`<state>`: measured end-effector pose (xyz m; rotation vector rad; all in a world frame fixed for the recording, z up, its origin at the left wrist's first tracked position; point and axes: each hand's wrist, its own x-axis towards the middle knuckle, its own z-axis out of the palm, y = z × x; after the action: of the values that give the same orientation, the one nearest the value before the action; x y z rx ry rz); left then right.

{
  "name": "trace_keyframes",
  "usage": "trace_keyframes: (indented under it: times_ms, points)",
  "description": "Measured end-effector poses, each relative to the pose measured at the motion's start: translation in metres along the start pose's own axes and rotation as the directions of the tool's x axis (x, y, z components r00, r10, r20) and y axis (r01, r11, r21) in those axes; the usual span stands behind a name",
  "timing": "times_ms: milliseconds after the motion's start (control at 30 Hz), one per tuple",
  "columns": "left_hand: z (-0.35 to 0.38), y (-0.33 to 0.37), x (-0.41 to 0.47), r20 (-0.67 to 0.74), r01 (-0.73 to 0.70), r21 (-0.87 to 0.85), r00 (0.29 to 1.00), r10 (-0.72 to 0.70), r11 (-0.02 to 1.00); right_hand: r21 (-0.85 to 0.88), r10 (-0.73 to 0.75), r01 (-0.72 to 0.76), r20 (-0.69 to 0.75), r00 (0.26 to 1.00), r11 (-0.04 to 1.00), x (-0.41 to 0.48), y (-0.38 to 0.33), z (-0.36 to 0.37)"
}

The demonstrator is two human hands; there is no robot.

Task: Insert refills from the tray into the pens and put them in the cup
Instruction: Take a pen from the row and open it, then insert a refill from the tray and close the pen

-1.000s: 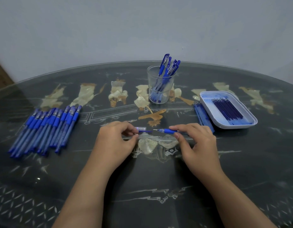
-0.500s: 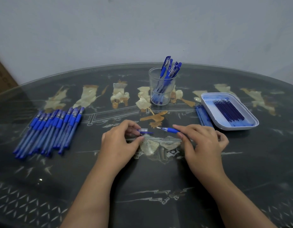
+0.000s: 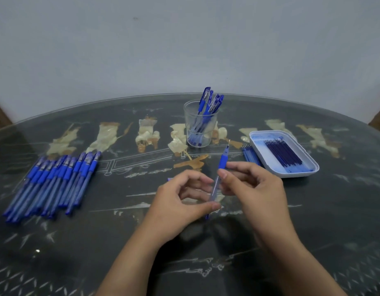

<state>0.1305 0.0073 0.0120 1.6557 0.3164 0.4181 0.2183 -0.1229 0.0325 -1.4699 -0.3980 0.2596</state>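
A blue pen (image 3: 223,161) is held slanted above the table, its bare tip pointing away toward the cup. My right hand (image 3: 256,189) pinches it just below the blue grip with thumb and fingers. My left hand (image 3: 179,201) pinches the clear barrel lower down, thumb against it. A small blue piece (image 3: 169,179) shows behind my left knuckles; I cannot tell what it is. The clear cup (image 3: 198,133) stands beyond with several pens in it. At the right, the white tray (image 3: 258,144) holds a row of dark refills (image 3: 284,153).
Several blue pens (image 3: 54,182) lie in a row at the left of the dark glass table. A small bundle of blue sticks (image 3: 251,155) lies against the tray's left side. A pale wall rises behind the table's curved far edge.
The pen was horizontal between my hands, its tip toward my left hand. Now it is turned with the tip pointing away, and both hands grip its barrel.
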Motion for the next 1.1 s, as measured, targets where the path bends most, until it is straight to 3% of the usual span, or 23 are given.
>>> trace_keyframes:
  times_ms: [100, 200, 333, 467, 667, 933, 1100]
  points:
    - [-0.001, -0.002, 0.001, -0.006, 0.012, -0.005, 1.0, -0.012, 1.0, 0.031, 0.021, -0.021, -0.003, 1.0, 0.999, -0.001, 0.001, 0.002]
    - [-0.002, -0.001, 0.0, 0.006, 0.022, 0.014, 1.0, -0.022, 1.0, 0.005, -0.062, 0.063, -0.04, 0.997, 0.998, -0.002, 0.002, 0.001]
    - [-0.002, 0.001, -0.001, 0.028, 0.038, 0.049, 0.999, -0.04, 0.998, -0.153, -0.222, 0.221, 0.01, 0.975, 0.963, -0.001, 0.003, -0.002]
    - [-0.004, 0.004, -0.002, 0.041, 0.053, 0.109, 0.997, -0.057, 0.993, -0.252, -0.297, 0.28, -0.03, 0.954, 0.926, 0.001, 0.002, -0.006]
    - [-0.005, 0.007, -0.003, 0.072, 0.036, 0.183, 0.996, -0.049, 0.982, -0.159, -0.309, 0.284, -0.163, 0.937, 0.946, 0.008, -0.005, -0.02]
    - [-0.004, 0.007, -0.003, 0.071, 0.019, 0.205, 0.997, -0.035, 0.979, -0.019, -0.177, 0.176, -0.127, 0.976, 0.984, 0.009, -0.003, -0.013]
    - [-0.004, 0.006, -0.003, 0.079, 0.017, 0.224, 0.996, -0.035, 0.974, 0.048, -0.183, 0.199, -0.239, 0.954, 0.979, 0.009, -0.007, -0.016]
